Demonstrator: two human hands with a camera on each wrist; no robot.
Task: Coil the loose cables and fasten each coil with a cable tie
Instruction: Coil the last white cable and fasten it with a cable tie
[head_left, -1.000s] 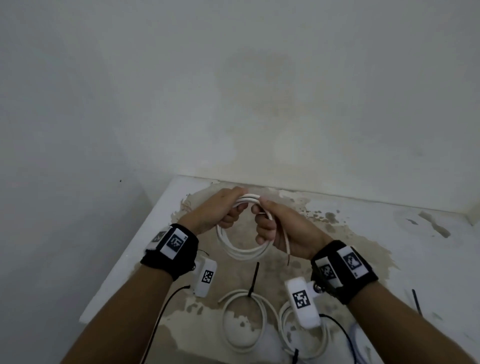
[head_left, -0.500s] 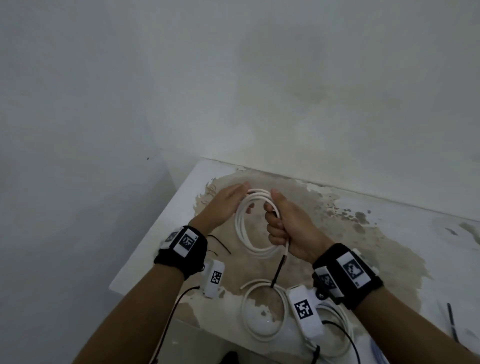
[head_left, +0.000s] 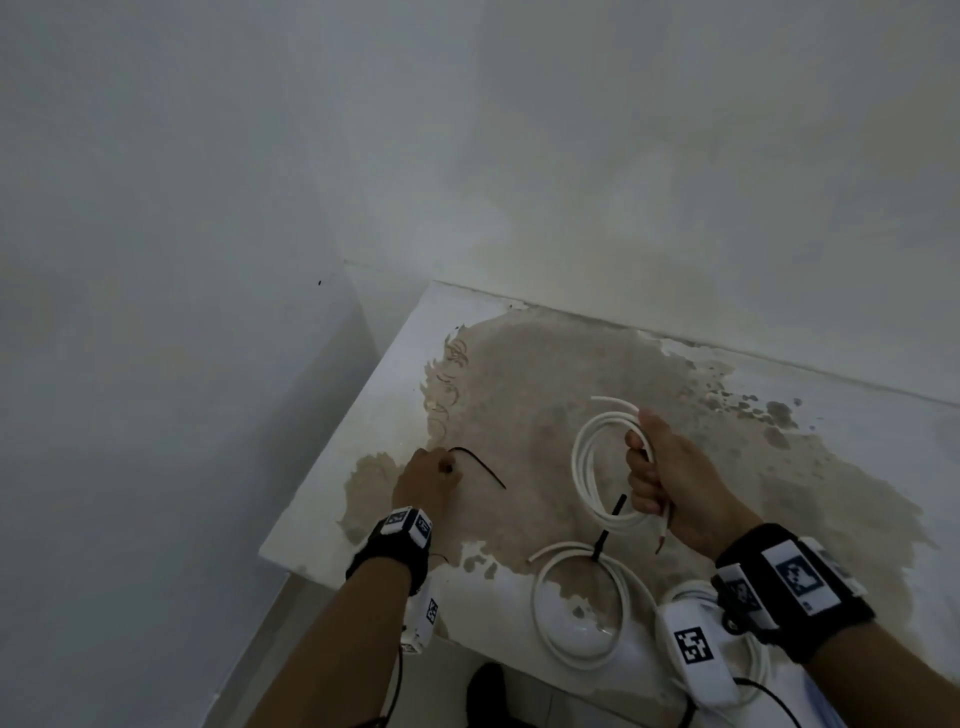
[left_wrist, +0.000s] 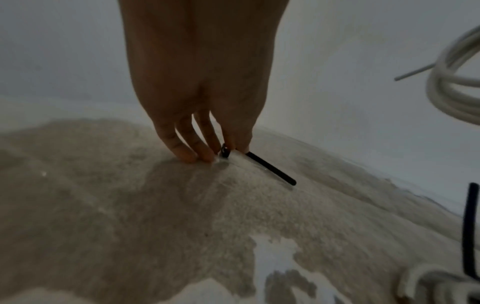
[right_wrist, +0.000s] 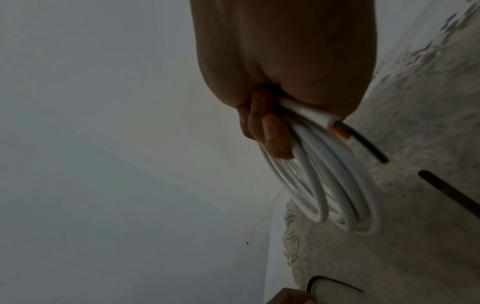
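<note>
A white cable coil (head_left: 589, 467) (right_wrist: 324, 185) hangs upright above the table, gripped on its right side by my right hand (head_left: 644, 473) (right_wrist: 272, 131). The cable's cut end (right_wrist: 340, 131) sticks out below the fist, showing orange and black cores. At the table's left, my left hand (head_left: 447, 467) (left_wrist: 226, 152) pinches the head end of a loose black cable tie (head_left: 480, 467) (left_wrist: 270, 168) that lies on the surface. Its tail points right. The same coil (left_wrist: 454, 92) shows at the edge of the left wrist view.
A tied white coil (head_left: 571, 613) lies near the front edge, its black tie tail (head_left: 608, 530) (right_wrist: 449, 197) sticking up. Another coil (head_left: 753, 654) is partly hidden under my right wrist. The stained white table (head_left: 374, 415) ends close on the left and stands against the wall.
My left hand has let go of the coil and moved left and down to the black tie on the table. My right hand now holds the coil alone.
</note>
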